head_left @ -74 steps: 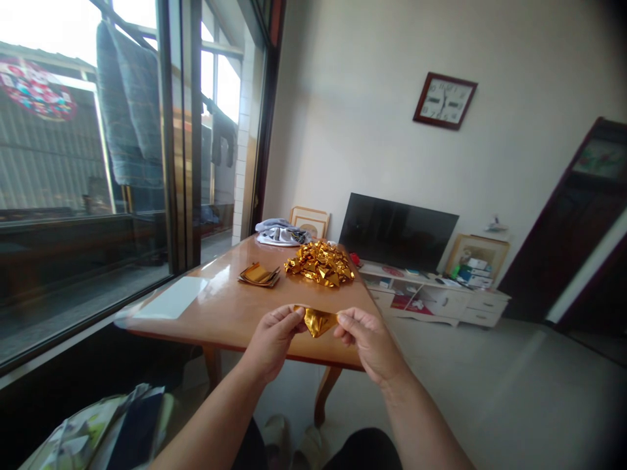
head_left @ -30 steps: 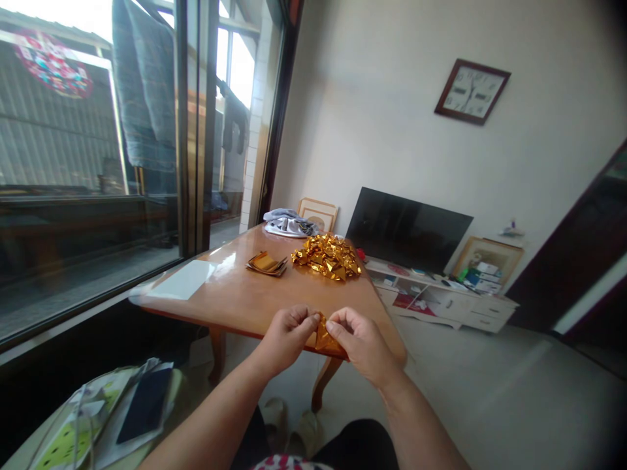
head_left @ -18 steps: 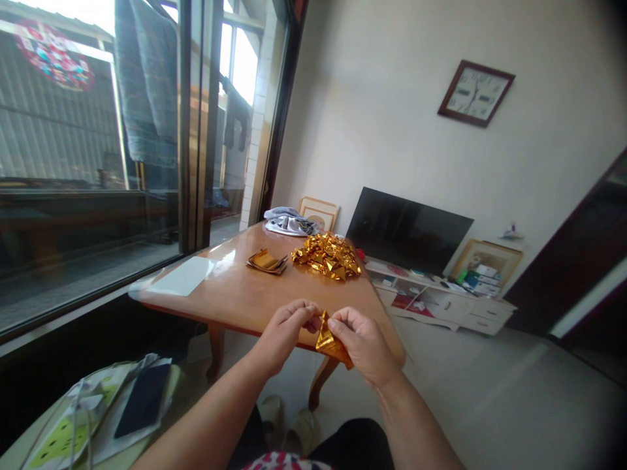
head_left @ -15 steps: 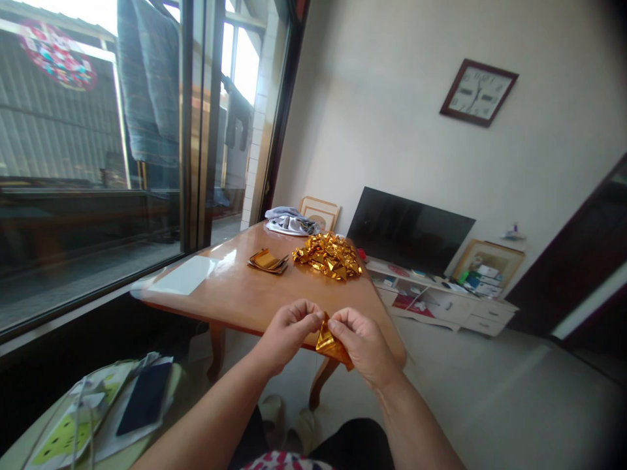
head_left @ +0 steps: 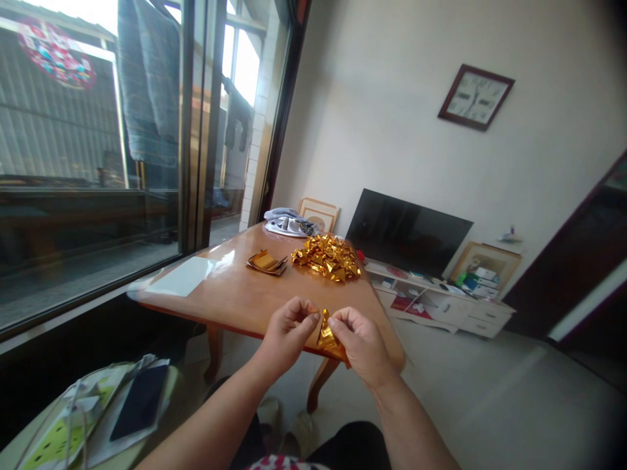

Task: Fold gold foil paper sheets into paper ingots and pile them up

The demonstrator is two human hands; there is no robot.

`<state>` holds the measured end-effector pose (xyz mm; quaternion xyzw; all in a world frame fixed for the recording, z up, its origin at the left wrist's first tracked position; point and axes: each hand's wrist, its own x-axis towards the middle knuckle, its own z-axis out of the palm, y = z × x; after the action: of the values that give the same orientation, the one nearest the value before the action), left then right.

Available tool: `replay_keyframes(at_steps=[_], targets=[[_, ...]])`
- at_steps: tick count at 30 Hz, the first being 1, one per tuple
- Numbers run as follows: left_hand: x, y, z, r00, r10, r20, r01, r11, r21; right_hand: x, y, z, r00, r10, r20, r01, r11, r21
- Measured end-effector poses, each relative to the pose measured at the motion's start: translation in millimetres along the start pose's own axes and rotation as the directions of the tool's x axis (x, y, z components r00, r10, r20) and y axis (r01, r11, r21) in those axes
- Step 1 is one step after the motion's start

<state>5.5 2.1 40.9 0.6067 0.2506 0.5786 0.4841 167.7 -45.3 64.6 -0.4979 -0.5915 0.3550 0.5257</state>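
Observation:
My right hand [head_left: 360, 339] pinches a folded piece of shiny gold foil paper [head_left: 327, 336] between thumb and fingers. The piece narrows to a small tip at its top and widens below, partly hidden by the right fingers. Just to its left, my left hand [head_left: 291, 329] has thumb and forefinger pressed together; whether they grip the foil's edge I cannot tell. Both hands are above the near edge of a wooden table [head_left: 235, 297]. On the table lie a heap of folded gold foil pieces [head_left: 328, 258] and a small stack of flat gold foil sheets [head_left: 267, 262].
A white sheet [head_left: 181, 277] lies at the table's left, with folded cloth [head_left: 289, 222] at its far end. At lower left, a phone [head_left: 140, 401] and cables rest on a stool [head_left: 161, 418]. A television [head_left: 409, 228] stands on a white cabinet [head_left: 482, 320] beyond.
My left fingertips have drawn slightly left, away from the foil's top. The foil has turned a little, and its narrow tip now shows between the hands. The view has shifted slightly.

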Motion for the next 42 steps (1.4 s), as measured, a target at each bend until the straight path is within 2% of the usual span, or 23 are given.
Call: replay_keyframes(at_steps=[3, 7, 12, 15, 25, 31, 36, 39, 42], targets=[[-1, 1, -0.2, 0.999, 0.032, -0.029, -0.028, 0.99, 0.137, 1, 2, 0, 0.999, -0.042, -0.011, 0.042, 0.998, -0.047], [-3, 4, 0.6, 0.995, 0.083, -0.061, -0.069, 0.977, 0.202, 0, -2, 2, 0.997, -0.072, -0.011, 0.071, 0.994, -0.084], [-4, 6, 2.3, 0.972, 0.219, -0.088, -0.177, 0.924, 0.338, -1, -5, 6, 0.99, -0.139, -0.033, 0.133, 0.982, -0.134], [-4, 6, 2.5, 0.965, 0.245, -0.089, -0.193, 0.902, 0.387, -3, -7, 9, 0.983, -0.179, -0.039, 0.169, 0.97, -0.174], [-4, -3, 4.2, 0.967, 0.218, -0.132, -0.159, 0.92, 0.358, -1, 3, 11, 0.919, -0.388, -0.075, 0.305, 0.818, -0.488], [-4, -4, 7.3, 0.948, 0.265, -0.176, -0.178, 0.899, 0.4, -1, 2, 15, 0.877, -0.478, -0.054, 0.357, 0.723, -0.592], [-7, -2, 10.1, 0.937, 0.306, -0.167, -0.2, 0.865, 0.461, -1, 4, 16, 0.864, -0.501, -0.051, 0.363, 0.689, -0.627], [-8, -4, 11.7, 0.947, 0.268, -0.177, -0.179, 0.898, 0.403, -1, 4, 17, 0.86, -0.509, -0.047, 0.365, 0.676, -0.64], [-6, -9, 12.9, 0.969, 0.154, -0.191, -0.095, 0.953, 0.288, -1, 3, 17, 0.854, -0.519, -0.037, 0.372, 0.659, -0.654]])
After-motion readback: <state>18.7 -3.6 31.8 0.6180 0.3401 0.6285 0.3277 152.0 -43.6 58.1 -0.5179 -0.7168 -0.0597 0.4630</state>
